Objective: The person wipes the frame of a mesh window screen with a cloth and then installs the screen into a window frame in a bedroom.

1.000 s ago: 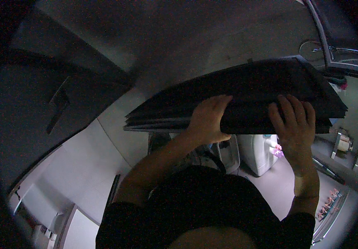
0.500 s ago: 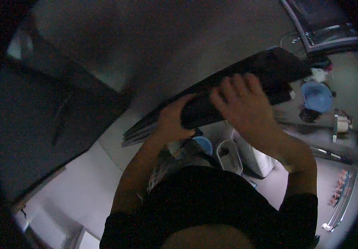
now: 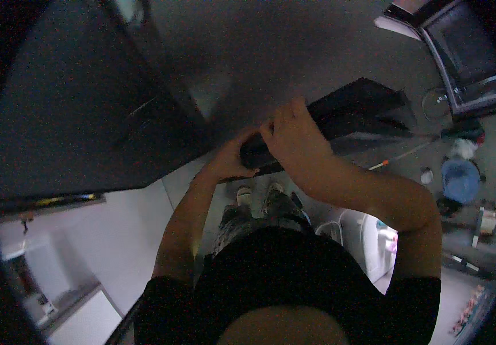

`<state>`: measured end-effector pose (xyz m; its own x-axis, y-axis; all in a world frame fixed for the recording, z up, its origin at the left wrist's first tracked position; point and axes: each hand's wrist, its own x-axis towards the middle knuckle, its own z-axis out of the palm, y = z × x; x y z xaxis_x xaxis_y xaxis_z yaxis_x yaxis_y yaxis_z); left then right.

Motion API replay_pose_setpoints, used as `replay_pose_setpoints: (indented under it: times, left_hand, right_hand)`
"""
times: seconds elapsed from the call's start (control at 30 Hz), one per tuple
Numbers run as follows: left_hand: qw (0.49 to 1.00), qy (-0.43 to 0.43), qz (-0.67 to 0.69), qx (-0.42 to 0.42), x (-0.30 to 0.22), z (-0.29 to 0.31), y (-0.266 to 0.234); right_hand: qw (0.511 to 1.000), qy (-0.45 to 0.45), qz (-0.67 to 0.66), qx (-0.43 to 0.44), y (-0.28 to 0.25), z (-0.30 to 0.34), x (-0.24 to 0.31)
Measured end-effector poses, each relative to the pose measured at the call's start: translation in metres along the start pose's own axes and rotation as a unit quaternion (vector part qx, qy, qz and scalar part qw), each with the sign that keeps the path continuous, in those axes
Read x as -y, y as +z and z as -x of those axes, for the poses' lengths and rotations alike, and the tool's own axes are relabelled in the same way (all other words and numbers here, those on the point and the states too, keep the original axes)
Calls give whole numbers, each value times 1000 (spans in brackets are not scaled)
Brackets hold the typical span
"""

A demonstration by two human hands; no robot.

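Note:
A long, black, folded sheet-like bundle (image 3: pixel 354 109) lies across my front, its right end spreading into loose, angular folds. My left hand (image 3: pixel 229 156) wraps round the bundle near its left part, thumb on the near side and fingers on the far side. Just to the right, my right hand (image 3: pixel 294 135) is closed over the top of the same bundle with bent fingers. Dim light hides the bundle's exact kind. Its left end passes behind my left hand.
A big dark panel (image 3: pixel 98 126) fills the left. At right are a blue bucket (image 3: pixel 460 181), a dark framed window or door (image 3: pixel 469 52) and a thin stick with an orange part (image 3: pixel 379 165). A white bin (image 3: pixel 363 241) stands by my right arm, near my feet (image 3: pixel 244 195).
The view has shifted, and the dark panel reaches closer to my hands. My right hand has moved left along the bundle, nearer my left hand. The bundle's right end has spread open more.

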<state>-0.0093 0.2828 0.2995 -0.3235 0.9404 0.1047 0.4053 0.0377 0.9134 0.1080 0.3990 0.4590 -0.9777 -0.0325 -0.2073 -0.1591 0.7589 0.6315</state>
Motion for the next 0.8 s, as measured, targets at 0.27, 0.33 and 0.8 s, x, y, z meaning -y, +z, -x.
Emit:
replay_pose_setpoints:
  times: [0.27, 0.33, 0.8]
  left_hand:
    - [994, -99, -50, 15, -14, 22, -25]
    - [992, -103, -71, 5, -6, 29, -27]
    - [964, -172, 72, -190, 63, 97, -53]
  right_hand:
    - [992, -88, 48, 75, -27, -31, 25]
    - [989, -105, 79, 66, -32, -38, 31]
    - [950, -152, 269, 53, -79, -85, 94]
